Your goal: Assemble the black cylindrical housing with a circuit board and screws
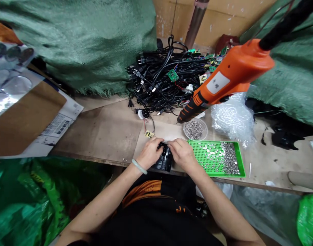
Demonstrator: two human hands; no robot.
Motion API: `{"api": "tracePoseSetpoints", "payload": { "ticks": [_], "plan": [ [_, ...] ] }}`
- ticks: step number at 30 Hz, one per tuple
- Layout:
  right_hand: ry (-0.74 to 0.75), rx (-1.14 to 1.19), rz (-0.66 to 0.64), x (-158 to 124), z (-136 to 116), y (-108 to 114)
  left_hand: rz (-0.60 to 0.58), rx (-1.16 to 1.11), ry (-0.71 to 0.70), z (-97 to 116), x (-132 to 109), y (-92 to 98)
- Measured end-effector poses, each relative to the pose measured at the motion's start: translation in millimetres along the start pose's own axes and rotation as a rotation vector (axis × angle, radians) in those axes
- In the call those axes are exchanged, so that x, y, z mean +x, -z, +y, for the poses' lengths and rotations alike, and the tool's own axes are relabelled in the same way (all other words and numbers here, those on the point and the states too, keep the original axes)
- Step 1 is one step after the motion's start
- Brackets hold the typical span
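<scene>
Your left hand (150, 153) and right hand (182, 154) are both closed on the black plastic part (164, 162), by the front edge of the surface (100, 133); a slipping grip could drop it toward your lap. Your right hand sits just beside the green tray (194, 150), so a bump could scatter its small metal pieces (230, 159). Thin wires (145, 125) beyond your left hand could snag.

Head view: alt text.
A person's left grip and right grip hold a black plastic part at a workbench's edge. At right are a green tray of metal pieces and an orange power tool; behind lie tangled black cables.
</scene>
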State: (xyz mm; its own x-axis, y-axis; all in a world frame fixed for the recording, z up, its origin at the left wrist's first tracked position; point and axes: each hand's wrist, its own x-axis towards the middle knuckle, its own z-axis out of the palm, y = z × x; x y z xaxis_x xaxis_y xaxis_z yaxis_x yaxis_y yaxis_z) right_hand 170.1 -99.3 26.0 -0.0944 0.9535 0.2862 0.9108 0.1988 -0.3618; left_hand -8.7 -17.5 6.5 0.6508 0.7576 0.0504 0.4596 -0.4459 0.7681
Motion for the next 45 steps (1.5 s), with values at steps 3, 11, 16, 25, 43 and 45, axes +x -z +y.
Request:
{"api": "tracePoseSetpoints", "payload": {
  "ticks": [3,11,16,25,43,45],
  "plan": [
    [-0.017,-0.023,-0.004,-1,-1,-2,-0.009,0.004,0.011,0,1,-0.1],
    [-0.035,-0.001,-0.012,0,-3,-1,-0.03,-0.009,-0.008,1,3,1.3],
    [-0.03,0.063,-0.076,4,1,2,-0.048,-0.031,-0.016,0,5,2.3],
    [-0.052,0.06,-0.126,9,-1,-1,-0.048,-0.04,-0.041,1,4,1.1],
    [-0.506,0.488,0.132,-31,-26,-21,-0.057,0.017,-0.112,8,3,20.1],
    [-0.472,0.488,0.16,-30,-27,-21,-0.058,0.006,-0.156,12,3,17.4]
  ]
}}
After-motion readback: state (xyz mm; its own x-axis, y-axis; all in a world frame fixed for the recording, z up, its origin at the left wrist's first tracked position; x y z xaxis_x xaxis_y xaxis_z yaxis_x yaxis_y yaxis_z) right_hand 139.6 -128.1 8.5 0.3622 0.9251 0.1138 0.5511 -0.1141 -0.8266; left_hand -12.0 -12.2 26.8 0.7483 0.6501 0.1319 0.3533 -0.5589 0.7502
